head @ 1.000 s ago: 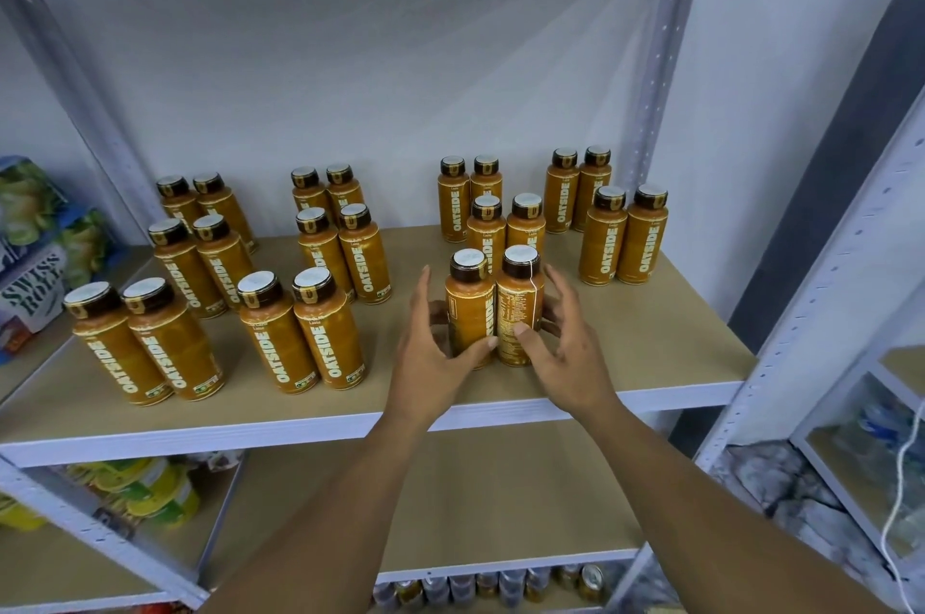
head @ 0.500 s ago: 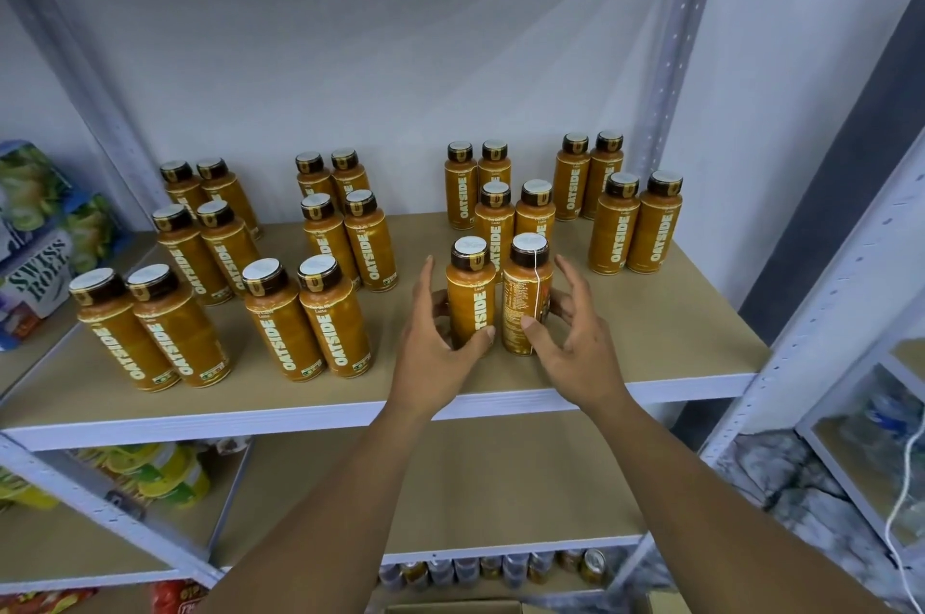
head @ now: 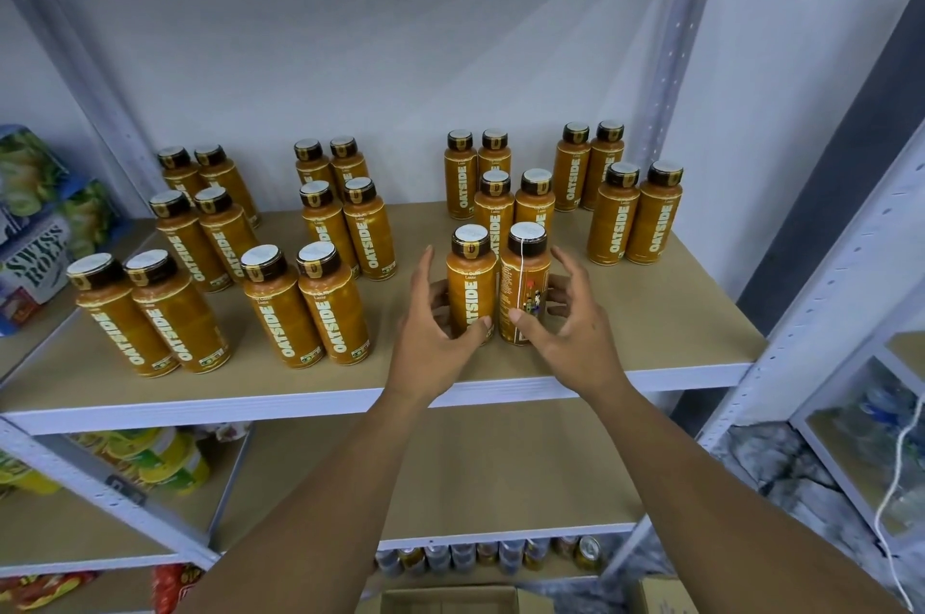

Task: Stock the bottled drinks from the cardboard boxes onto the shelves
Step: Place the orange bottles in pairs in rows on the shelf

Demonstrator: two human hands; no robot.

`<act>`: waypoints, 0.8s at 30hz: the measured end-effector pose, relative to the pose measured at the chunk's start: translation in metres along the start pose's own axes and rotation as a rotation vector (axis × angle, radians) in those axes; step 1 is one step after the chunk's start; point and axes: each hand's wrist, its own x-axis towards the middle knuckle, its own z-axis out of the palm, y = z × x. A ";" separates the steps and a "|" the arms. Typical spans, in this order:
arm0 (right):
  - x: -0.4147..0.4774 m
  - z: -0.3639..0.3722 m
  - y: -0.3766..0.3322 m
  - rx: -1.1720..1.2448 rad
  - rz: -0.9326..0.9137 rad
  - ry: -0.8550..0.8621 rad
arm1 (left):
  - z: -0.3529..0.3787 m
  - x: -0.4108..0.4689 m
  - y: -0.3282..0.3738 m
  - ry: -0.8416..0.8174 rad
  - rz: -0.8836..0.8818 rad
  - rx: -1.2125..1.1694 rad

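Cupping capped pair at shelf (head: pixel 650 328) front: left hand (head: pixel 433 343) curled round left front bottle (head: pixel 470 283), right hand (head: pixel 570 343) round right front bottle (head: pixel 523 283). Cardboard box (head: pixel 450 599) below, contents hidden. Grip, placement unchanged from earlier.

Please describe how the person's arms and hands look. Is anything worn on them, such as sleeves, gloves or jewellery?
The left hand and right hand are bare: no gloves, and no ring that I can see. Neither wrist shows a watch or band. The left forearm and right forearm are uncovered down to the picture's lower edge; no sleeve is in view.
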 end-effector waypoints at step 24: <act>0.001 0.000 0.003 0.086 0.027 -0.082 | 0.000 0.002 -0.006 -0.002 0.021 -0.021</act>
